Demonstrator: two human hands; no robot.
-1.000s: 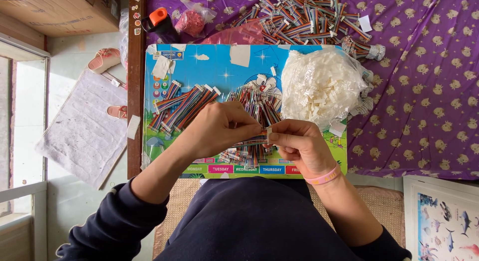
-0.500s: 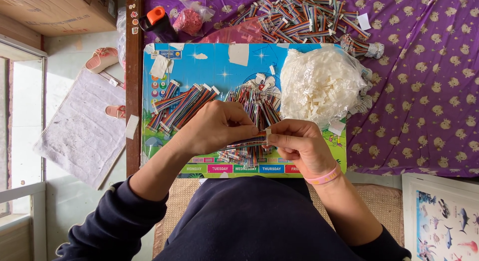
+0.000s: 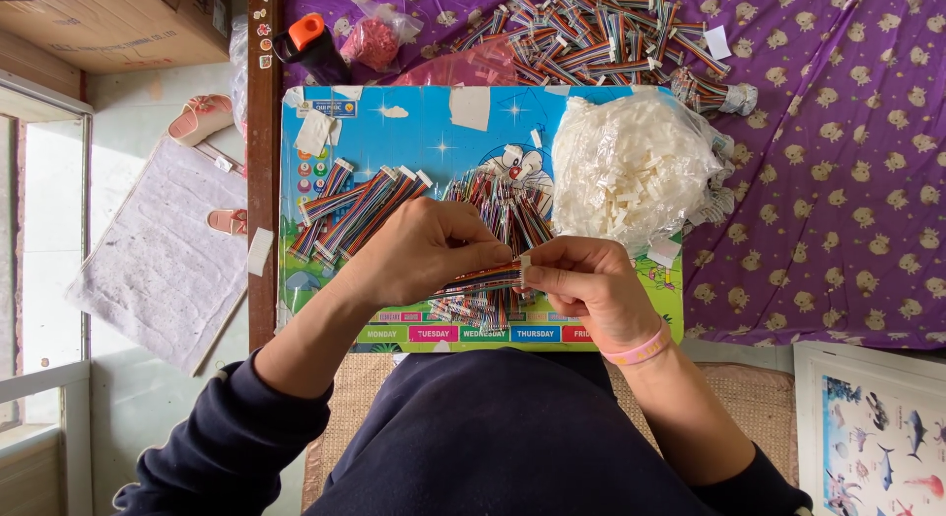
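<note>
My left hand (image 3: pixel 419 248) pinches a short multicoloured ribbon cable (image 3: pixel 483 277) that lies nearly level between both hands. My right hand (image 3: pixel 583 284) grips its right end, where a small white connector (image 3: pixel 524 266) shows at my fingertips. Both hands hover over a blue cartoon board (image 3: pixel 443 132) across my lap. Under them lies a loose heap of ribbon cables (image 3: pixel 503 206), and a neater row of ribbon cables (image 3: pixel 355 208) rests to the left. A clear bag of white connectors (image 3: pixel 631 166) sits just right of my hands.
A big pile of ribbon cables (image 3: pixel 591 28) lies on the purple patterned sheet (image 3: pixel 838 181) beyond the board. A black bottle with an orange cap (image 3: pixel 310 43) and a small pink bag (image 3: pixel 370 41) stand at the far left. Sandals (image 3: pixel 202 117) and a mat (image 3: pixel 158 260) lie on the floor.
The cable has turned from upright to nearly level, and my hands have shifted slightly lower. The white connector now sits at its right end.
</note>
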